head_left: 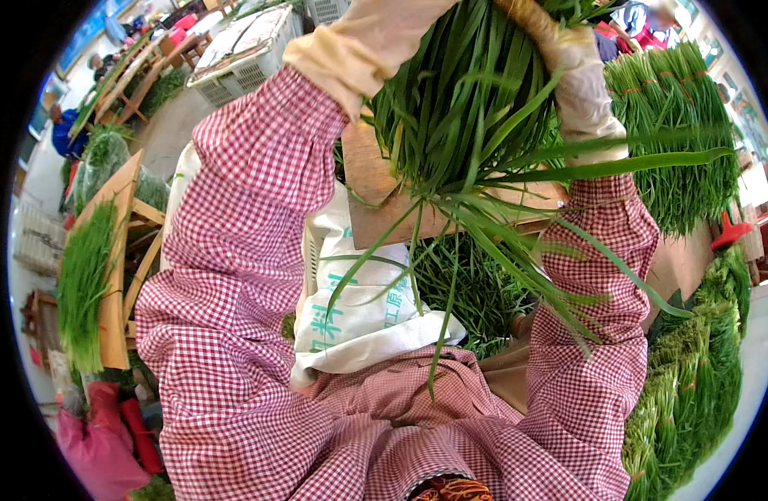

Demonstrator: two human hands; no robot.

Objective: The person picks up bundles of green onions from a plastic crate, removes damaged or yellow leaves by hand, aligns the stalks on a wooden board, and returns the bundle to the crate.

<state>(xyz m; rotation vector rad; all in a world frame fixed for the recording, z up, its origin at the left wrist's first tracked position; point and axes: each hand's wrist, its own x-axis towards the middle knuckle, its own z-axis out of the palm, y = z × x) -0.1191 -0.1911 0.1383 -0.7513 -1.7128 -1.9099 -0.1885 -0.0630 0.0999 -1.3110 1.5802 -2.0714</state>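
Note:
A large bunch of long, flat green chives (463, 100) is between my hands at the top of the view, its leaves spilling toward me. My left hand (371, 50), in a cream glove, lies against the bunch's left side; its fingers are hidden past the upper edge. On the other side my right hand (544, 33), in a stained glove, is closed round the bunch, a brownish finger across the leaves. Beneath is a wooden board (375, 188). More loose chives (467, 271) lie below the board. A white printed sack (359, 309) covers part of my lap.
Tied bundles of chives stand stacked at the right (672, 134), with more bundles (693, 392) lower down. Left of me, chives (87, 284) lie on a slanted wooden board (116, 275). A white plastic crate (246, 58) sits farther back. Other people (62, 129) are in the background.

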